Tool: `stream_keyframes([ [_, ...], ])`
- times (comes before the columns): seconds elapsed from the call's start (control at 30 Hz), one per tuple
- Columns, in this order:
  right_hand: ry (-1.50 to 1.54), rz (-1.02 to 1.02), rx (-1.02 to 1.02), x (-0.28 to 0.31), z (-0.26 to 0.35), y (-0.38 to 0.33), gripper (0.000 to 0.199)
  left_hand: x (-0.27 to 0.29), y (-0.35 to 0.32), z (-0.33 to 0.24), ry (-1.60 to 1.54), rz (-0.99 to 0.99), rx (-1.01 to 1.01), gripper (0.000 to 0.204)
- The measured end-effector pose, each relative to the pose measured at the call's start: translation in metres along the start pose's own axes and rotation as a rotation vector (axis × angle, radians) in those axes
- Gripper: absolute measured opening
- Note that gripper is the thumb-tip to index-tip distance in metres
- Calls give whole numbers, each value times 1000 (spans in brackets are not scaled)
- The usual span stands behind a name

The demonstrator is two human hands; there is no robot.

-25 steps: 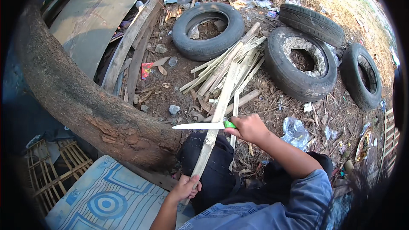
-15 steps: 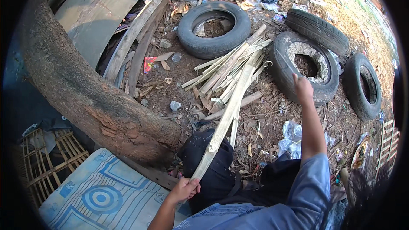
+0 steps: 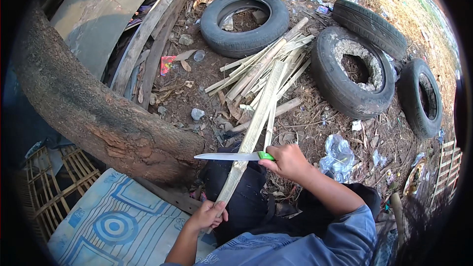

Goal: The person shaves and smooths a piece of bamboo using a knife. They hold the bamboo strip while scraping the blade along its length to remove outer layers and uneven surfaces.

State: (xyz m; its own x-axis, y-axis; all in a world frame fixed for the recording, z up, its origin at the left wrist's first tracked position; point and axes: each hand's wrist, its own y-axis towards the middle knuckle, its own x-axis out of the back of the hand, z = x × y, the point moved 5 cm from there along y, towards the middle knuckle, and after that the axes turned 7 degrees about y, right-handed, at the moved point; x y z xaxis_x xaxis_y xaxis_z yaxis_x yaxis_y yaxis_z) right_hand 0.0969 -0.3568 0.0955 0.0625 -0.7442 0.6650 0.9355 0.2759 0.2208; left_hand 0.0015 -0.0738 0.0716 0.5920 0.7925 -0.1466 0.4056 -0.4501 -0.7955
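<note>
The right hand (image 3: 288, 161) has come back from the tyres at upper right, gripping a green-handled knife (image 3: 231, 156) across the bamboo strip (image 3: 256, 123) at frame centre; the left hand (image 3: 207, 215) grips its lower end.

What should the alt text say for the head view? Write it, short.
Seen from above, a seated person's right hand holds a green-handled knife across a long bamboo strip that the left hand grips at its near end. Beyond lie a pile of bamboo strips, four old tyres and a tree trunk on littered dirt.
</note>
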Motion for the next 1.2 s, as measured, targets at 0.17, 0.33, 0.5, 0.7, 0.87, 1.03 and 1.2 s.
stream_keyframes([
  [0.17,-167,2,146,-10,-20,21,53,-6,-1,-4,19,-80,-25,58],
  [0.33,-235,-112,241,-9,-42,46,53,-6,-3,-6,-21,-168,-37,56],
  [0.5,-345,-623,-897,168,-239,-18,68,-2,-4,5,51,-77,-66,60],
  [0.7,-83,-523,-666,129,-177,-40,55,17,6,11,-89,96,-10,66],
  [0.87,157,-261,-215,41,-55,-20,43,15,6,5,-133,308,78,68],
  [1.03,31,-40,98,-2,-10,5,49,22,9,10,-167,458,92,69],
  [1.2,-158,-178,201,4,-54,39,55,16,8,11,-275,519,86,68],
])
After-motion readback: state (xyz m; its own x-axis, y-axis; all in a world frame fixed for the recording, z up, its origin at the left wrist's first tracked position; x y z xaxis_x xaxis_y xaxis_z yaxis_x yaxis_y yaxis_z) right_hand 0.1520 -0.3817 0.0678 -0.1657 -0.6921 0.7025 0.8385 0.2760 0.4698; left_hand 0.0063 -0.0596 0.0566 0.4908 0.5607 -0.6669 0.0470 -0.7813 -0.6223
